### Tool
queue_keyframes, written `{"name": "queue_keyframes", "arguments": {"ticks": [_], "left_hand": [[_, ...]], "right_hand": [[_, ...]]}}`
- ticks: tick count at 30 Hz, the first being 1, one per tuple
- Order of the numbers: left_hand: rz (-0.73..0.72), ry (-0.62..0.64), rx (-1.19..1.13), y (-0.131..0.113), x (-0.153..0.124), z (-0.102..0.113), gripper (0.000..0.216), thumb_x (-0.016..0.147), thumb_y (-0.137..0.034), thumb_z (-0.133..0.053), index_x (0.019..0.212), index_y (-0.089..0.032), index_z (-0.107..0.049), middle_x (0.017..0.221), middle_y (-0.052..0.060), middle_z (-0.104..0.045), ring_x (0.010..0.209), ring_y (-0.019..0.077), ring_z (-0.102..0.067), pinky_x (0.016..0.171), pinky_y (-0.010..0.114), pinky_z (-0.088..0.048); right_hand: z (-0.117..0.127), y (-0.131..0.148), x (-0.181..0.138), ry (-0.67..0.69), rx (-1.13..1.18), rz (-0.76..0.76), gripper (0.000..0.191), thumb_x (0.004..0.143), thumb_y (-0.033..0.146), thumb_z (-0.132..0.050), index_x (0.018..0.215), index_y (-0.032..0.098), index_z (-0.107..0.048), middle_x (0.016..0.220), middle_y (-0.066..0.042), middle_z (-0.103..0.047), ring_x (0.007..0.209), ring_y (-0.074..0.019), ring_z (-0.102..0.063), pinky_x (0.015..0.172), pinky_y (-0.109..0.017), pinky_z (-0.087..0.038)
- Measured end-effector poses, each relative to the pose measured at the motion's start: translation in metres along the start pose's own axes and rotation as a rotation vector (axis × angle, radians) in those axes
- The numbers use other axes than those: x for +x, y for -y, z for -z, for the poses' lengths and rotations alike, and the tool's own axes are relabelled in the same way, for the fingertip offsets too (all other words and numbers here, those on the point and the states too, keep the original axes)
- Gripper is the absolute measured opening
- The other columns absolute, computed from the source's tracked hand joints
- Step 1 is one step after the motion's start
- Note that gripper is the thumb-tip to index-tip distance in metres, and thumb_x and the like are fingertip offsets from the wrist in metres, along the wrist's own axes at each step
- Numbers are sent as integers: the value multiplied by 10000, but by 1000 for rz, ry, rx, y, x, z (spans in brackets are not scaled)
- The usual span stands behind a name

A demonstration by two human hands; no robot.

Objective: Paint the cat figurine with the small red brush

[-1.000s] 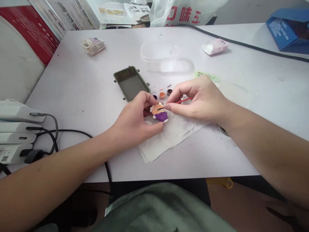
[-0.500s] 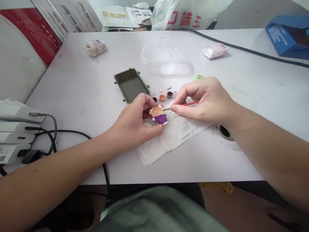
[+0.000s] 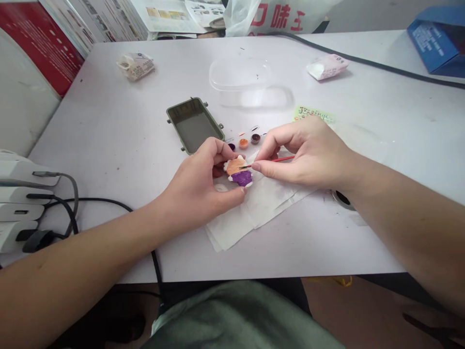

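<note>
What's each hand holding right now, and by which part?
The left hand holds the painted figure by its edges; part of that grip is hidden. The right hand holds the red paintbrush by its handle, toward the tip.

Along the far part of a white table (image 3: 109,145), a packet (image 3: 136,67) is set at the left, a clear tub (image 3: 240,75) mid-way, and a second packet (image 3: 328,67) and a blue box (image 3: 436,41) at the right, parted by a dark cable (image 3: 378,69). Nearer, a green tray (image 3: 196,128), paint pots (image 3: 243,144) and a sticker sheet (image 3: 315,113) are placed. Tissues (image 3: 236,225) are spread in front, a tin (image 3: 342,199) partly hidden to their right.
</note>
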State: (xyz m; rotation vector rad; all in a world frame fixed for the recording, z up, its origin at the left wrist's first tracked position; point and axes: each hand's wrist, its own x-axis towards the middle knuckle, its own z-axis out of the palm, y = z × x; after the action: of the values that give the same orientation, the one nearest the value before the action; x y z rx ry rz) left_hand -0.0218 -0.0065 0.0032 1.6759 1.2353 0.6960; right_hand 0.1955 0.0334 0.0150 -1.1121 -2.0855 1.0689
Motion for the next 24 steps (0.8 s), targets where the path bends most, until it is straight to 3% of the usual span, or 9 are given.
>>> {"name": "queue_keyframes", "arguments": {"ticks": [11,15,21,24], "left_hand": [[-22,6,5,0,1,0,365,776,-218,-746,1012,-243,-469,1072,31,-719,903,186,-684,797,352,-549],[-36,3,5,0,0,-1,356,778,-229,-741,1006,-236,-468,1048,24,-712,865,167,-663,782,339,-543],[-62,-3,12,-1,0,-1,338,776,-220,-728,995,-234,-470,992,4,-721,850,155,-664,770,317,-522],[-66,-10,17,-1,0,-1,341,769,-212,-730,991,-233,-472,993,3,-725,848,151,-666,772,311,-520]], "right_hand": [[6,3,0,-39,-19,14,203,726,92,-714,624,261,-665,676,0,-693,664,-188,-644,569,-344,-536],[1,6,0,-59,29,21,179,756,137,-744,643,260,-678,695,-7,-705,686,-193,-659,589,-344,-551],[-10,5,3,19,99,-17,93,776,319,-785,721,271,-729,811,-13,-757,802,-208,-699,672,-345,-591],[-9,4,3,44,75,-28,84,786,319,-770,727,277,-727,816,-9,-754,794,-205,-691,664,-349,-583]]}}
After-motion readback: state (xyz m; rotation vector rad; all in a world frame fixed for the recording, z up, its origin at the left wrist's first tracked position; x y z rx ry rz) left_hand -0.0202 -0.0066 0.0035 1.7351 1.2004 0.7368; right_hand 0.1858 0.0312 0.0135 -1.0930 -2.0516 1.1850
